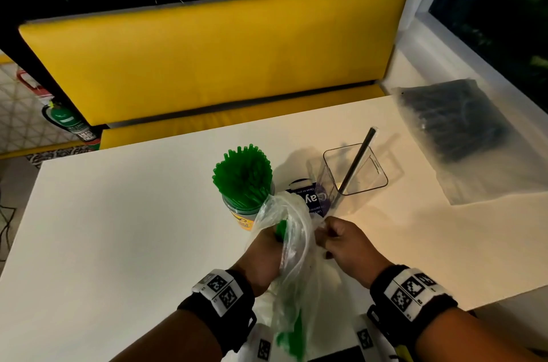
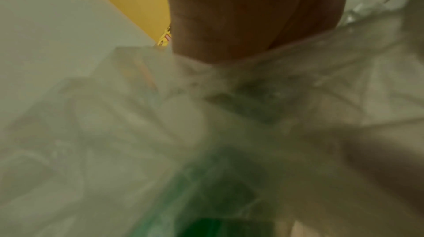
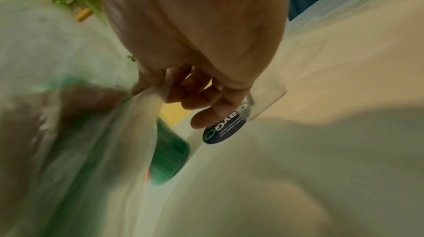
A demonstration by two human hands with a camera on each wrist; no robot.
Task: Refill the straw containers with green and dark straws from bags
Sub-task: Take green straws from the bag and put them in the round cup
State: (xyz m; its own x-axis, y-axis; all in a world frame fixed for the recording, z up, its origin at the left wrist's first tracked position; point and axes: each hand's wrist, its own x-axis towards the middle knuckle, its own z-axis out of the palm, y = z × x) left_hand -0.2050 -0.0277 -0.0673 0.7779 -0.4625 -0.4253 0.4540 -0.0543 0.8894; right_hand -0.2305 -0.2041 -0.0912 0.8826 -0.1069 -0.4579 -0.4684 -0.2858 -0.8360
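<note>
A round tub (image 1: 242, 217) packed with upright green straws (image 1: 243, 176) stands mid-table. Right of it a clear square container (image 1: 355, 173) holds one dark straw (image 1: 357, 158). A bag of dark straws (image 1: 456, 127) lies at the table's far right. Both hands hold a clear plastic bag (image 1: 293, 272) in front of the tub. My left hand (image 1: 264, 253) is inside the bag, fingers curled round a few green straws (image 1: 280, 230). My right hand (image 1: 344, 243) pinches the bag's edge (image 3: 146, 96). The left wrist view shows only blurred plastic (image 2: 137, 132) and a green smear.
A dark round item with a blue label (image 1: 308, 198) sits between the two containers. A yellow bench (image 1: 213, 65) runs behind the white table (image 1: 118, 228). A white ledge (image 1: 444, 59) and a window lie to the right.
</note>
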